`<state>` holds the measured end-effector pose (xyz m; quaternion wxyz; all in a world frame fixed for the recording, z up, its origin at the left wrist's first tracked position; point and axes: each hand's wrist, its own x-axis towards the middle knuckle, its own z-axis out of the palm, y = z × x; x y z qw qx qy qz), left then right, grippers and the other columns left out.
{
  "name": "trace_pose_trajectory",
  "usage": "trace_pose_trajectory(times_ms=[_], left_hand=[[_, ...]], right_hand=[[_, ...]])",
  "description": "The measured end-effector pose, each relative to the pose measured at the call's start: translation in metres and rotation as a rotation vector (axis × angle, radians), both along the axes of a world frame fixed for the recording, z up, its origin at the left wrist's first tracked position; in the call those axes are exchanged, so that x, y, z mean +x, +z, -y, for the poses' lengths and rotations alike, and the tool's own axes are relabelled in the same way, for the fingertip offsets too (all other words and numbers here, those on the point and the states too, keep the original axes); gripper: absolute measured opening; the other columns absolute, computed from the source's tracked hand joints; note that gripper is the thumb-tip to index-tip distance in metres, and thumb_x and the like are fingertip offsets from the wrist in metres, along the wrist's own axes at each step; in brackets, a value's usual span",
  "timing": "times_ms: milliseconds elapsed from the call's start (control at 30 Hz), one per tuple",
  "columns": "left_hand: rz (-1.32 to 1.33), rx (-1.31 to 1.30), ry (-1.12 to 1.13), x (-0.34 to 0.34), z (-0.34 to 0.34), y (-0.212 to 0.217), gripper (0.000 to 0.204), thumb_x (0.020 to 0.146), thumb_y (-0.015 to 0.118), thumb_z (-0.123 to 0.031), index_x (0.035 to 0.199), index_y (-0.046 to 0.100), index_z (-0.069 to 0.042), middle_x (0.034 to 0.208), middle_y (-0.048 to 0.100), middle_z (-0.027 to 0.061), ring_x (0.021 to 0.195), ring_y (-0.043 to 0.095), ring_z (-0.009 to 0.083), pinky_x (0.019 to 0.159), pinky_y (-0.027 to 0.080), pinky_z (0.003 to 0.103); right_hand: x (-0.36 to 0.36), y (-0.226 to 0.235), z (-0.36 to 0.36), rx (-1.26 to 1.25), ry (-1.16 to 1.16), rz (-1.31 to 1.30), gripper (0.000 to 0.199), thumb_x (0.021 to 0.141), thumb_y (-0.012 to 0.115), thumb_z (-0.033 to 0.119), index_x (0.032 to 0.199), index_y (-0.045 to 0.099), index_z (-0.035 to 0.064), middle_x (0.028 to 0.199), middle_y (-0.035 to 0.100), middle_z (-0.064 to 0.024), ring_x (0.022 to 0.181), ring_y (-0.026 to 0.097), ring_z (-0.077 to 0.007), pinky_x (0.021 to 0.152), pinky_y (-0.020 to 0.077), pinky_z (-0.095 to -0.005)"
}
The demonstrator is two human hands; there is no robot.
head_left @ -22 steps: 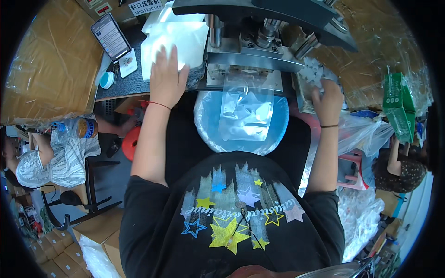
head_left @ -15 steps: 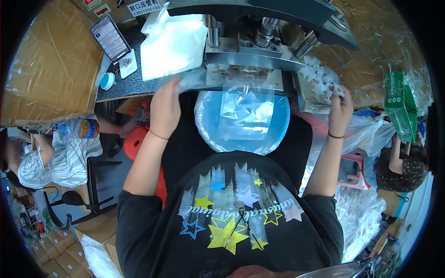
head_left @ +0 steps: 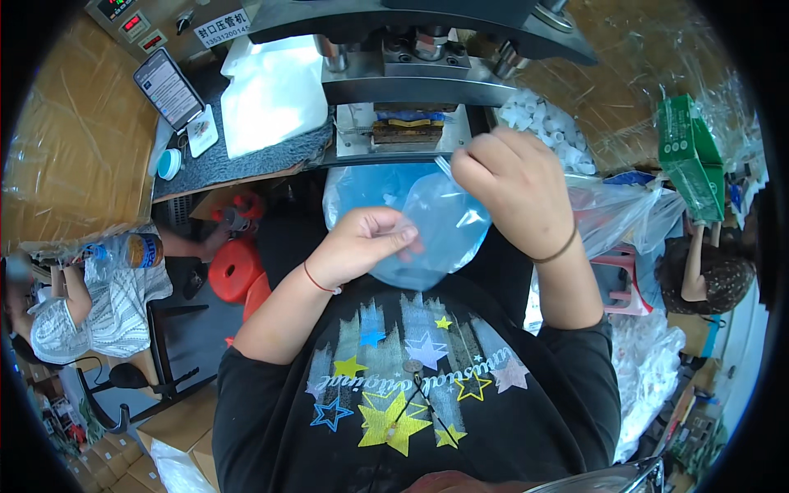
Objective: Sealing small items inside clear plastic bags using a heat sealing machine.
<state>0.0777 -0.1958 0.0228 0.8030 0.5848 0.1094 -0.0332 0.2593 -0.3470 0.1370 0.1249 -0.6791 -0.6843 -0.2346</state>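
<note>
Clear and faintly milky on the pouch. Black across the shirt, printed with yellow, blue and pale lilac stars. White on the sheets and spouts. Mottled dark grey on the counter. Blue in the basin, red on the stool, green on the box, brown on the carton. Red on the left wrist cord, brown on the right wrist band. Dark with pale flecks on a co-worker's top.

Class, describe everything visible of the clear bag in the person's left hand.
The clear bag looks like thin, glossy, see-through plastic film with bright highlights. It is held slanting above the blue basin. The left hand pinches its left side; the right hand is at its upper right, exact contact hidden.
</note>
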Motion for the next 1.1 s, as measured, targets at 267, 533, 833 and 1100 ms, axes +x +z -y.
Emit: trace_pose_trajectory(times_ms=[267, 533, 833, 1100], left_hand=[[-0.103, -0.080, -0.186, 0.007, 0.013, -0.003, 0.024, 0.102, 0.061, -0.025, 0.107, 0.069, -0.003, 0.099, 0.074, 0.0076, 0.083, 0.069, 0.0134, 0.076, 0.053, 0.026], [-0.128, -0.110, -0.258, 0.012, 0.019, -0.002, 0.029, 0.103, 0.058, -0.028, 0.112, 0.068, -0.004, 0.104, 0.073, 0.0082, 0.089, 0.070, 0.0154, 0.079, 0.053, 0.027], [-0.102, -0.238, -0.306, 0.011, 0.012, -0.013, 0.034, 0.100, 0.061, -0.022, 0.128, 0.062, -0.002, 0.118, 0.071, 0.0143, 0.101, 0.071, 0.0209, 0.089, 0.055, 0.032], [-0.131, -0.230, -0.073, 0.015, -0.008, -0.025, 0.037, 0.097, 0.064, -0.015, 0.132, 0.059, -0.003, 0.117, 0.071, 0.0138, 0.099, 0.072, 0.0222, 0.082, 0.059, 0.031]], right_hand=[[0.007, 0.002, 0.035, -0.205, 0.021, 0.024, 0.019, 0.069, 0.065, 0.011, 0.087, 0.059, 0.0107, 0.077, 0.051, -0.0027, 0.071, 0.057, -0.0216, 0.061, 0.0478, -0.0348], [0.016, 0.003, 0.050, -0.289, 0.065, -0.151, 0.023, 0.071, 0.065, 0.008, 0.094, 0.064, 0.0077, 0.085, 0.058, -0.0044, 0.080, 0.061, -0.0240, 0.068, 0.0510, -0.0368], [0.037, -0.002, 0.039, -0.146, -0.070, -0.211, 0.040, 0.072, 0.070, 0.005, 0.112, 0.069, 0.0120, 0.110, 0.068, -0.0094, 0.097, 0.066, -0.0294, 0.082, 0.0533, -0.0398], [0.135, -0.093, 0.057, -0.314, -0.618, -0.368, 0.028, 0.084, 0.067, 0.006, 0.111, 0.065, 0.0117, 0.102, 0.065, -0.0161, 0.097, 0.063, -0.0398, 0.081, 0.0517, -0.0470]])
